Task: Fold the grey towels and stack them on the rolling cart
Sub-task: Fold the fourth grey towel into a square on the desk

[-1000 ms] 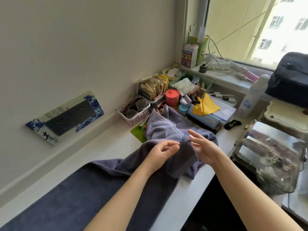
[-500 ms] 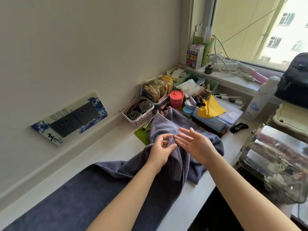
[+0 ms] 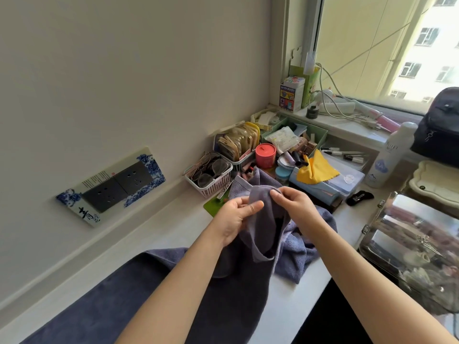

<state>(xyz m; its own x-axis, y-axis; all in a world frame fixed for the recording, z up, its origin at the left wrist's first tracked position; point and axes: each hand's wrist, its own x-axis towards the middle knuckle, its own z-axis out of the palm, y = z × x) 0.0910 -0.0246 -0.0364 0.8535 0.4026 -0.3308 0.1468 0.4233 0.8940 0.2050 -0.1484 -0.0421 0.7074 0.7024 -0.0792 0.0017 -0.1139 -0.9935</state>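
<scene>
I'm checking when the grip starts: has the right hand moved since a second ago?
Yes. The right hand, open before, has closed on the grey towel beside the left hand, nearer the white basket.

Single head view, angled down, close over the counter (image 3: 159, 234)

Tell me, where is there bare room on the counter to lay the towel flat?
Bare counter runs between the wall and the grey towel, left of the pink basket. Toward the window it is crowded with baskets, jars and boxes.
</scene>
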